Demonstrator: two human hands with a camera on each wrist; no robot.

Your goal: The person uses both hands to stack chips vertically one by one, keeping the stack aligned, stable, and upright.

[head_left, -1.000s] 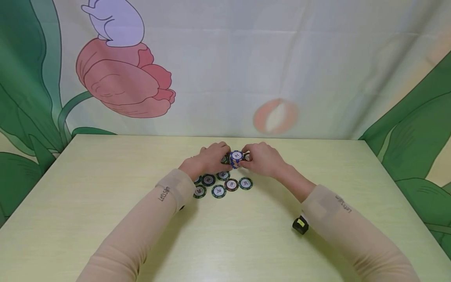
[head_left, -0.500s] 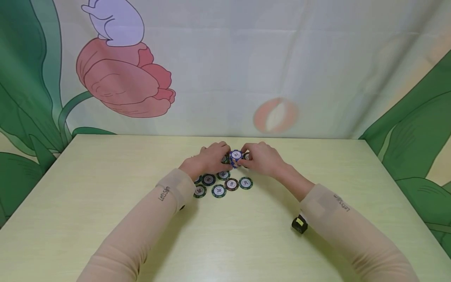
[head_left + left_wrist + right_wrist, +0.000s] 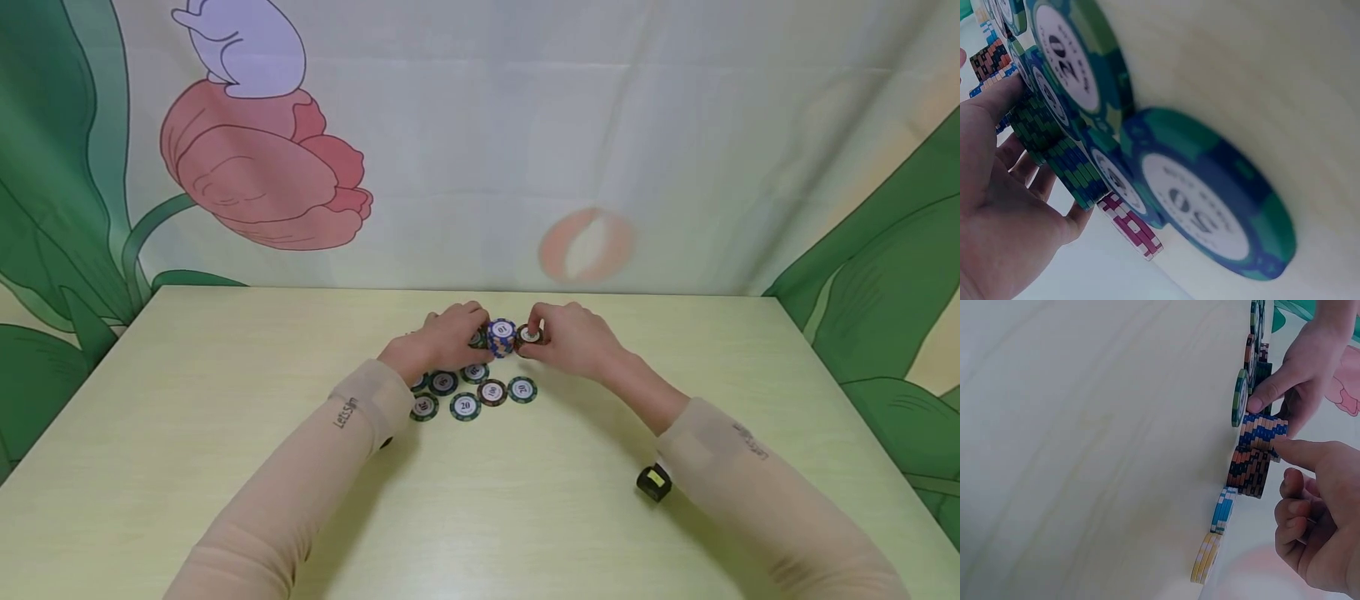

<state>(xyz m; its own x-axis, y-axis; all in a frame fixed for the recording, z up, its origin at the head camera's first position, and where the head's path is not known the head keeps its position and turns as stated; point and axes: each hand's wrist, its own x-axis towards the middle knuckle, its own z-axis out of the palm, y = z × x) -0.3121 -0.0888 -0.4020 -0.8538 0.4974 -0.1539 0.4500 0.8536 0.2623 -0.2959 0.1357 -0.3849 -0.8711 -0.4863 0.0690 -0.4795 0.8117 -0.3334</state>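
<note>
Left hand [image 3: 450, 337] curls round the green chip stack [image 3: 477, 338] on the table [image 3: 187, 433], thumb by the blue stack [image 3: 1262, 431], likely steadying both. Dark stack [image 3: 1249, 472] abuts blue, probably for support. Right hand [image 3: 577, 342], fingers bent, sits beside it; pinching or not, can't tell.

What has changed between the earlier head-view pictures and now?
The right hand has shifted rightward from the blue stack to the dark stack beside it; whether it grips that stack is unclear. The left hand remains around the green stacks, and the blue stack and loose chips look unmoved.
</note>
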